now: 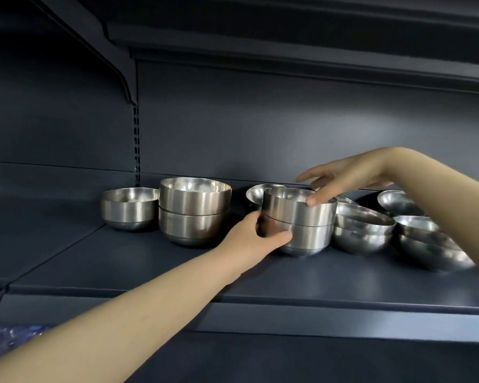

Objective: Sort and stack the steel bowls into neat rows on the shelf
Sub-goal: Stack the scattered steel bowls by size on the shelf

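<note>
Head view: a dark shelf (150, 261) carried the steel bowls in a loose line across its middle and right. The left hand (256, 230) gripped the middle stack (299, 219), two straight-sided bowls nested one in the other. Its thumb curled across the front of the lower bowl and its fingers wrapped round the left side. The right hand (351, 175) reached over the same stack from the right. Its fingers were fairly straight and spread above the upper bowl, and the thumb tip rested on the near rim, closing round nothing. The stack stood on the shelf.

To the left stood a taller stack (194, 214) of two larger bowls, and just beside that, at the far left, a single bowl (129, 210). A tilted bowl (260, 193) showed behind the middle stack. To the right lay round-bottomed bowls in a near stack (362, 230) touching the middle one, a far stack (426, 244) leaning, and a back bowl (396, 201) partly hidden by the right forearm.
</note>
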